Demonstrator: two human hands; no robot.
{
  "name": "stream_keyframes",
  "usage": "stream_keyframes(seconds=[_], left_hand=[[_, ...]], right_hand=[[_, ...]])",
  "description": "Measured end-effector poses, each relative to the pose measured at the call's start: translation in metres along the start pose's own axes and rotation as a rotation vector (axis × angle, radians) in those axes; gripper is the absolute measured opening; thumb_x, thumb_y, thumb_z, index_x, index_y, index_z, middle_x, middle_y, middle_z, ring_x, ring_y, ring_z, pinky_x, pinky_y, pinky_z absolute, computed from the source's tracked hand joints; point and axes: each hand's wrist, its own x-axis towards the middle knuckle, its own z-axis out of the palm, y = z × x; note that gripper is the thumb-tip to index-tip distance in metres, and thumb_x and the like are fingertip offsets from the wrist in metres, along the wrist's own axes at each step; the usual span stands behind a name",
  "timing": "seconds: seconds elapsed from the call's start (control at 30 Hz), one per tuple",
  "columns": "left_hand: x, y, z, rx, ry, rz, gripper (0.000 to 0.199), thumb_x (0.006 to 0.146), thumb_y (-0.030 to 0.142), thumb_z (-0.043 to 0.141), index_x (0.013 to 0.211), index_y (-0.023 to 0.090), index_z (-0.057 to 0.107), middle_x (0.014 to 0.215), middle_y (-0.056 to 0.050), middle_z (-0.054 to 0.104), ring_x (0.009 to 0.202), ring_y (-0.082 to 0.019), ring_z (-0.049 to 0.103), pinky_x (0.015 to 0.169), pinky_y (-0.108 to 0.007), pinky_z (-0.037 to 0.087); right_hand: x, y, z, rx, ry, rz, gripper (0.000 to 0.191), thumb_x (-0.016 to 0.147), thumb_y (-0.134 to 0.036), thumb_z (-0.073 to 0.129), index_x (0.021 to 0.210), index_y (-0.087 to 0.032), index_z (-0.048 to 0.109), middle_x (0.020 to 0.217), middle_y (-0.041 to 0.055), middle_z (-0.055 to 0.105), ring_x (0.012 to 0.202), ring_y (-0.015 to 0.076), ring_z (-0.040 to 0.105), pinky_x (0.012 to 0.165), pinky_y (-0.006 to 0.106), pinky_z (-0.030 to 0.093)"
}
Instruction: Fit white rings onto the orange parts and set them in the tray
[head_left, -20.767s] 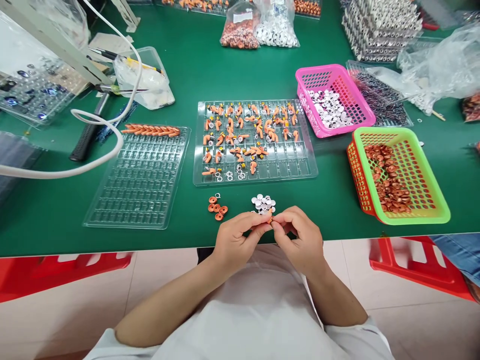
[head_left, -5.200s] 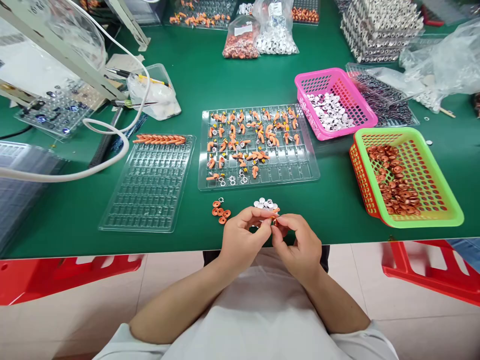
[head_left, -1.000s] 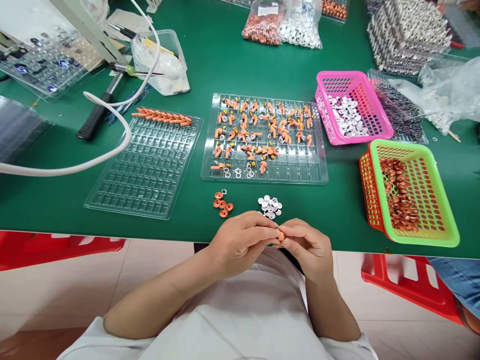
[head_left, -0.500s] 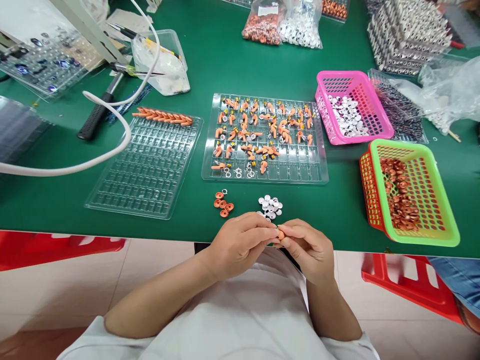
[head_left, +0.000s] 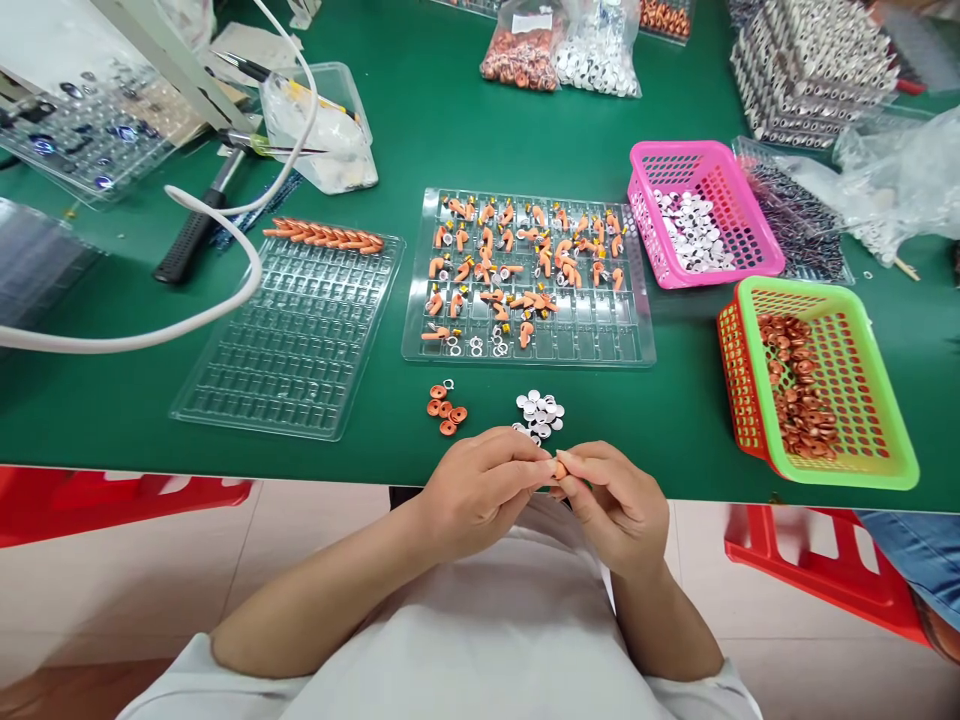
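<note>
My left hand [head_left: 484, 490] and my right hand [head_left: 619, 505] meet at the front edge of the green table. Between their fingertips is a small orange piece [head_left: 561, 470], pinched from both sides and mostly covered by the fingers. Just beyond the hands lies a loose pile of white discs [head_left: 538, 412]. To its left sit several copper-coloured round caps [head_left: 447, 411], with a small ring [head_left: 448, 384] beside them. Farther back, a clear compartment tray [head_left: 600, 345] holds many curved orange pieces with gold-coloured bits, plus some silvery rings.
At right stand a pink basket [head_left: 651, 225] of white discs and a green basket [head_left: 889, 400] of copper caps. A second clear tray [head_left: 277, 350], a hammer [head_left: 191, 225] and a white cable [head_left: 150, 342] lie left. Filled bags [head_left: 521, 50] are at the back.
Both hands stay in almost the same place, still pinching the orange piece, with only slight finger movement. The whole view has shifted very slightly.
</note>
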Motion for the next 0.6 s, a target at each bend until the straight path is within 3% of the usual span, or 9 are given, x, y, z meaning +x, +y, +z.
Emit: stream_keyframes(seconds=[0.23, 0.6], left_hand=[[0.001, 0.004, 0.001, 0.063, 0.002, -0.103, 0.023, 0.093, 0.011, 0.059, 0.114, 0.020, 0.062, 0.090, -0.003, 0.076, 0.082, -0.014, 0.071, 0.074, -0.025, 0.059], [-0.001, 0.000, 0.001, -0.009, -0.025, -0.064, 0.039, 0.092, 0.004, 0.059, 0.126, 0.021, 0.060, 0.094, -0.006, 0.075, 0.086, -0.015, 0.071, 0.071, -0.024, 0.060]], right_hand=[[0.006, -0.006, -0.002, -0.158, -0.045, -0.085, 0.051, 0.089, -0.001, 0.058, 0.130, -0.031, 0.062, 0.101, 0.0069, 0.072, 0.086, 0.0190, 0.070, 0.067, 0.031, 0.061], [0.014, -0.007, -0.002, -0.298, -0.058, -0.166, 0.038, 0.090, -0.003, 0.059, 0.119, -0.026, 0.066, 0.095, 0.0074, 0.073, 0.082, 0.0179, 0.070, 0.066, 0.030, 0.061]])
